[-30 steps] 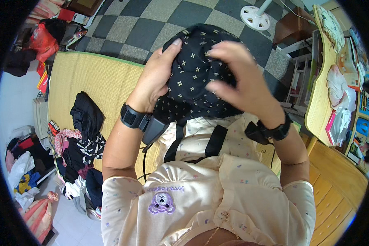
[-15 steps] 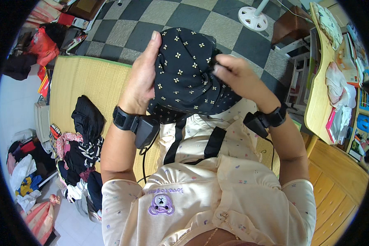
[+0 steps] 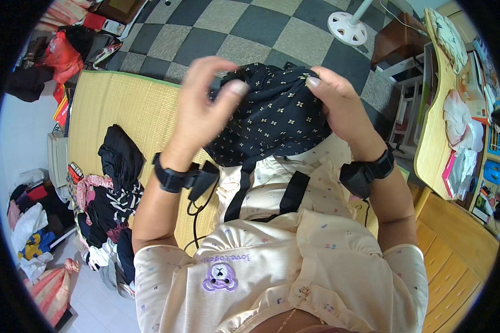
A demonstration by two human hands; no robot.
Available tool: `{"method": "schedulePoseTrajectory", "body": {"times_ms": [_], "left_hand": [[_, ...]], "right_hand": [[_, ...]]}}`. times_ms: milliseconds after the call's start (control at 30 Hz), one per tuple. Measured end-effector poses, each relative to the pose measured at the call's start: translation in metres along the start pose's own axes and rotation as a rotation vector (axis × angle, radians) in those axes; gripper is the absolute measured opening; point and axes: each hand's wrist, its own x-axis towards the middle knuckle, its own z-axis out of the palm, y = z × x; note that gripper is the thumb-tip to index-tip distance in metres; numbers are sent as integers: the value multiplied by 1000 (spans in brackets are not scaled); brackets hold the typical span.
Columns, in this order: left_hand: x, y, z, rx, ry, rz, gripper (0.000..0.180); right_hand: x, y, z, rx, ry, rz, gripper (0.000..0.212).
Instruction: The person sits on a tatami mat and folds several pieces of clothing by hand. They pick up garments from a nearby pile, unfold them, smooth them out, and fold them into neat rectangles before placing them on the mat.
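Note:
A bunched black cloth (image 3: 272,122) with a small cream flower print is held up above my lap, its upper edge gathered. Whether it is a garment, and of what kind, cannot be made out. My right hand (image 3: 341,102) grips its upper right edge, thumb laid over the fabric. At the upper left of the cloth is my left hand (image 3: 203,108), slightly blurred. Its thumb and fingers are curved and spread apart, with a gap between them. The left fingertips lie close to the cloth; whether they touch it is unclear.
A pile of clothes (image 3: 114,200) lies on the woven mat (image 3: 128,102) to my left. More clothes (image 3: 30,233) sit beyond it. On the right are a wooden table (image 3: 433,144) with cloths and books, and a brown stool (image 3: 397,41). A white stand base (image 3: 347,29) rests on the checkered floor.
The cloth has been turned and its top gathered lower. My left hand has left its side and spread its fingers near the top. My right hand now grips the upper right edge.

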Motion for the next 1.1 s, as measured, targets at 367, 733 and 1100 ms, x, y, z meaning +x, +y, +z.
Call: {"method": "schedulePoseTrajectory", "body": {"times_ms": [367, 733, 1100], "left_hand": [[-22, 18, -5, -57, -297, -66, 14], [-49, 31, -2, 45, -539, 26, 13], [-67, 20, 2, 107, -842, -111, 24]], "right_hand": [[-10, 18, -28, -504, -365, 94, 30], [24, 46, 8, -664, -25, -355, 23], [26, 69, 8, -695, -161, -163, 25]]}}
